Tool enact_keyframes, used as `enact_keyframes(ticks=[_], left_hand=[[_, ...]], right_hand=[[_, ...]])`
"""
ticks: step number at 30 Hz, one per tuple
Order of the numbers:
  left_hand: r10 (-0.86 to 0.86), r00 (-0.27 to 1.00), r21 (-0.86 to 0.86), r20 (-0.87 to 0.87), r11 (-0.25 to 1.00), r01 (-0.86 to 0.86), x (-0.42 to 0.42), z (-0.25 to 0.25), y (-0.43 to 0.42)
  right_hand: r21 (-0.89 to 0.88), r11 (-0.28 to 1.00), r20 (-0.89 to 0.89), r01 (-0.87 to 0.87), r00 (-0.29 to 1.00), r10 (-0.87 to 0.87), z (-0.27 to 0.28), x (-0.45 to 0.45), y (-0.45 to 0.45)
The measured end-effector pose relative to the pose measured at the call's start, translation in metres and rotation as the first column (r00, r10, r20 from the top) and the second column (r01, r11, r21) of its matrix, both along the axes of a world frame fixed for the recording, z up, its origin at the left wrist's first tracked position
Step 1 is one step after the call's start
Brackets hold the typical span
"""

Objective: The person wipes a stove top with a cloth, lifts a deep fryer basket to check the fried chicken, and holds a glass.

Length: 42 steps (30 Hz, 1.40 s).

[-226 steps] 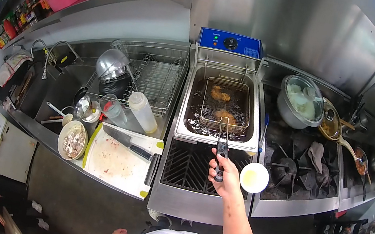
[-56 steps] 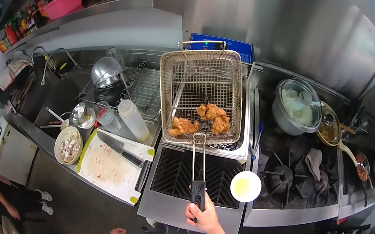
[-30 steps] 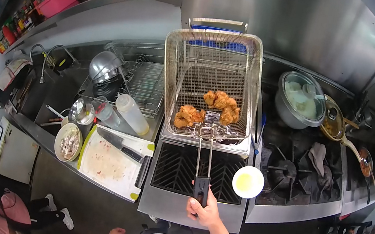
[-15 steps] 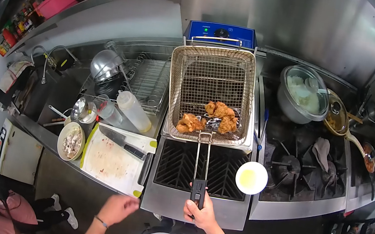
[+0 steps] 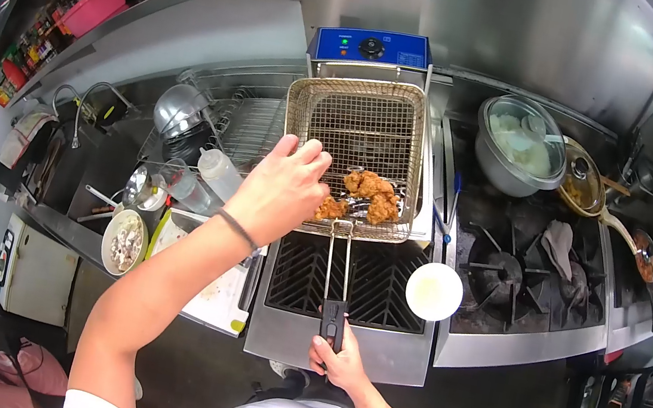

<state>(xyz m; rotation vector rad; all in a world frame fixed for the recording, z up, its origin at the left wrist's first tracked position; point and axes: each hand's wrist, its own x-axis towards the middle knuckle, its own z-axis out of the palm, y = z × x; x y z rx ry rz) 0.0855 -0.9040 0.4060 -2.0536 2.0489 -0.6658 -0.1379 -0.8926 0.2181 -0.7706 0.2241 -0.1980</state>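
A wire fry basket [image 5: 295, 124] sits tilted over the fryer, a blue control box behind it. My right hand [image 5: 339, 357] is closed around its black handle [image 5: 332, 325]. Brown fried chicken pieces [image 5: 372, 195] lie in the basket's front part. Another fried piece [image 5: 332, 208] at the left is partly covered by my left hand [image 5: 280, 196]. That hand reaches over the basket's front left corner with bent fingers. Its fingertips and thumb are hidden, so I cannot see whether it touches or holds anything.
A white bowl [image 5: 434, 292] stands right of the handle. Left are squeeze bottles [image 5: 218, 174], a cutting board [image 5: 218, 300] and a bowl of pale pieces [image 5: 125, 243]. Right are burners with a cloth [image 5: 558, 248], a lidded tub [image 5: 517, 172] and a lidded pan [image 5: 583, 185].
My left hand has moved up from beside the cutting board to over the basket's front left. My right hand keeps its hold on the handle. The view has shifted slightly.
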Motion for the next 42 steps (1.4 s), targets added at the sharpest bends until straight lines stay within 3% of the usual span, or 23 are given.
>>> enact_keyframes(ticks=[1,8,10,13,16,17,21,28,31,37,42], left_hand=[[0.029,0.999,0.069,0.031,0.997,-0.031,0.000,-0.004,-0.004],[0.055,0.991,0.131,0.126,0.989,-0.072,0.007,-0.016,-0.018],[0.036,0.983,0.085,0.180,0.995,-0.052,0.016,-0.018,-0.023],[-0.029,0.956,-0.189,0.292,0.978,0.088,0.028,-0.012,-0.030],[0.009,0.976,-0.177,0.220,0.984,0.030,0.027,-0.006,-0.029],[0.002,0.984,-0.102,0.181,0.995,0.017,0.024,-0.005,-0.026],[0.021,0.976,-0.033,0.215,0.999,-0.015,0.026,-0.019,-0.028],[0.021,0.982,-0.078,0.185,0.997,-0.006,0.030,-0.019,-0.046],[-0.041,0.979,-0.185,0.201,0.980,0.079,0.038,-0.020,-0.055],[-0.067,0.983,-0.019,0.173,0.997,0.071,0.041,-0.018,-0.058],[-0.075,0.985,-0.066,0.158,0.994,0.086,0.041,-0.018,-0.058]], right_hand=[[-0.013,1.000,0.002,-0.009,1.000,0.009,0.001,0.000,-0.001],[-0.020,1.000,0.015,-0.011,1.000,0.012,-0.001,-0.002,-0.002],[-0.023,0.999,0.019,-0.028,0.999,0.029,0.000,-0.002,-0.003],[0.003,1.000,0.040,-0.020,0.999,0.020,0.003,-0.002,-0.004],[0.031,0.999,0.044,-0.015,0.999,0.014,0.006,-0.002,-0.005],[0.032,0.999,0.044,-0.017,0.999,0.016,0.007,-0.003,-0.006],[0.069,0.998,0.055,-0.015,0.998,0.011,0.010,-0.004,-0.007],[0.048,0.999,0.082,-0.022,0.996,0.018,0.006,-0.004,-0.009],[0.050,0.998,0.087,-0.026,0.996,0.022,0.006,-0.004,-0.008],[0.036,0.999,0.093,-0.025,0.995,0.022,0.006,-0.005,-0.010],[0.041,0.999,0.085,-0.030,0.996,0.027,0.008,-0.005,-0.010]])
